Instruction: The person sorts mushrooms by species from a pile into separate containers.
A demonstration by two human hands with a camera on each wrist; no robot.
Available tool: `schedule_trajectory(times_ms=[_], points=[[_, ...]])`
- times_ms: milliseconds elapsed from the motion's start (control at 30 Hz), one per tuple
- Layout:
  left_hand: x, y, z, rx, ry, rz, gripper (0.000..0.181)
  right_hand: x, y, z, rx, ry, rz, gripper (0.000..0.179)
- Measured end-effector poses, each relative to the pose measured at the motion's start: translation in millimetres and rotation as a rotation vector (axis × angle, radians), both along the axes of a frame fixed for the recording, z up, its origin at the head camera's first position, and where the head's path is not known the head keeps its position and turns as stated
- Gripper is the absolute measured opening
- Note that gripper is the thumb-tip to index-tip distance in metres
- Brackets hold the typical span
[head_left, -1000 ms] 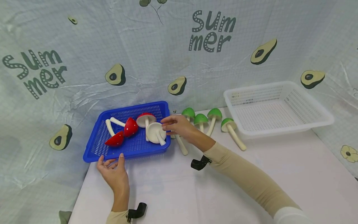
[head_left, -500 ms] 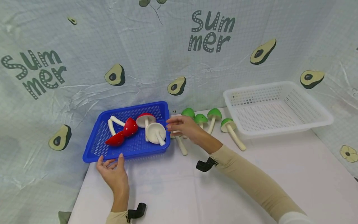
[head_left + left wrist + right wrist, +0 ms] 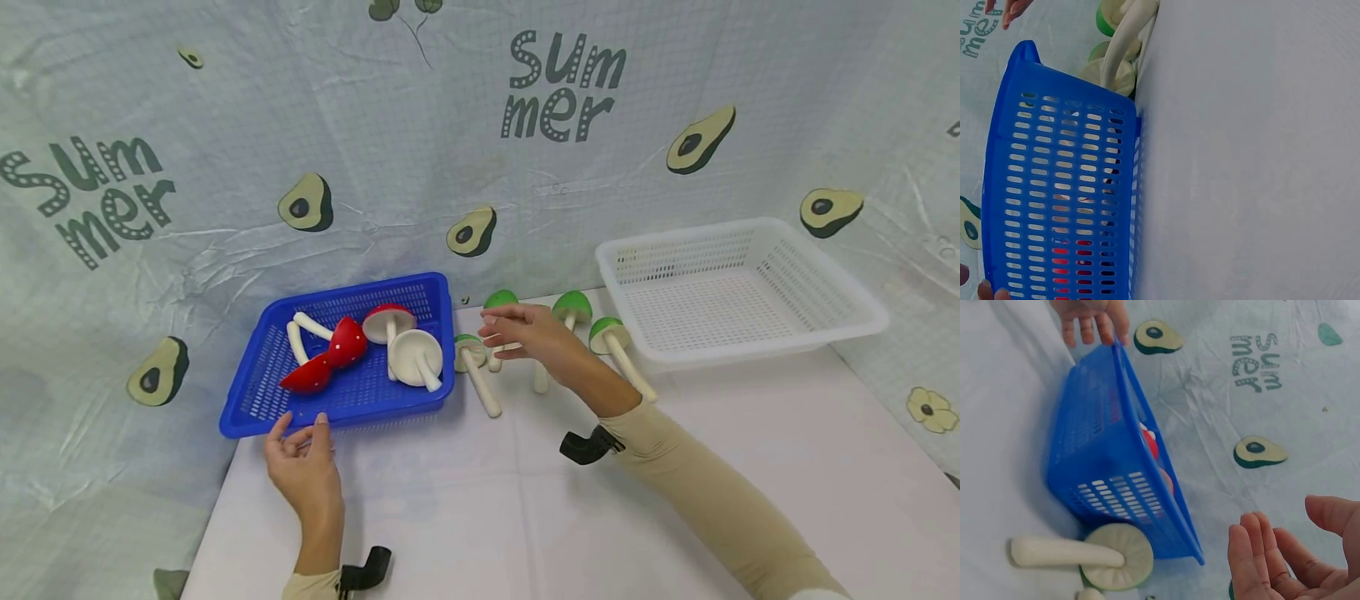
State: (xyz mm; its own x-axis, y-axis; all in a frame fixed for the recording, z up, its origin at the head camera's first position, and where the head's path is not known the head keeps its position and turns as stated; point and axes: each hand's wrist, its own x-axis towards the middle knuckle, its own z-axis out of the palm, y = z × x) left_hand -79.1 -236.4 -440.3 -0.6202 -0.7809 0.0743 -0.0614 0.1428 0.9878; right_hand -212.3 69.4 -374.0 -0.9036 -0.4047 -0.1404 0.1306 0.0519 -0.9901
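Observation:
A blue basket (image 3: 352, 414) stands at the left of the table with toy mushrooms in it. Two red-capped mushrooms (image 3: 349, 342) lie at its left, another red one (image 3: 390, 320) at the back, and one mushroom shows its pale underside (image 3: 415, 358) at the right. My left hand (image 3: 311, 479) is at the basket's near rim, its fingertips right by the edge. My right hand (image 3: 543, 342), fingers loosely extended and holding nothing, hovers over the green-capped mushrooms right of the basket, partly hiding some. The right wrist view shows a green-capped mushroom (image 3: 1119, 557) beside the basket wall.
A white basket (image 3: 765, 352) stands at the back right. Green-capped mushrooms lie between the two baskets, one (image 3: 611, 335) close by the white one. A printed cloth (image 3: 405, 167) hangs behind the table (image 3: 465, 517).
My right hand has moved right, from above the blue basket's right edge to above the green mushrooms. My left hand has shifted slightly at the near rim.

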Motion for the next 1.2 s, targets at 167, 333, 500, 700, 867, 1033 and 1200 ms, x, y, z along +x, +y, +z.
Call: schedule_trajectory(times_ms=[167,333,500,700,867,1033,1200], points=[[-1.6,7.4,9.7,0.022,0.039,-0.042,0.053,5.2,24,5.4,0.005,0.029,-0.056,0.039],[-3.3,19.2,20.6,0.017,0.096,-0.101,0.05,10.3,49,8.5,0.016,0.067,-0.083,0.041],[-4.5,33.2,27.4,0.015,0.143,-0.189,0.049,17.0,75,10.5,0.071,0.1,-0.123,0.044],[-7.9,50.8,32.0,0.006,0.183,-0.275,0.046,25.9,112,11.8,0.088,0.141,-0.194,0.046],[-12.2,63.8,34.8,-0.029,0.204,-0.32,0.044,33.3,142,12.7,0.102,0.16,-0.266,0.051],[-15.9,73.8,34.6,-0.041,0.21,-0.372,0.04,38.2,170,7.3,0.111,0.195,-0.344,0.05],[-18.1,82.3,32.7,-0.05,0.22,-0.441,0.041,44.2,199,-2.3,0.057,0.242,-0.393,0.049]])
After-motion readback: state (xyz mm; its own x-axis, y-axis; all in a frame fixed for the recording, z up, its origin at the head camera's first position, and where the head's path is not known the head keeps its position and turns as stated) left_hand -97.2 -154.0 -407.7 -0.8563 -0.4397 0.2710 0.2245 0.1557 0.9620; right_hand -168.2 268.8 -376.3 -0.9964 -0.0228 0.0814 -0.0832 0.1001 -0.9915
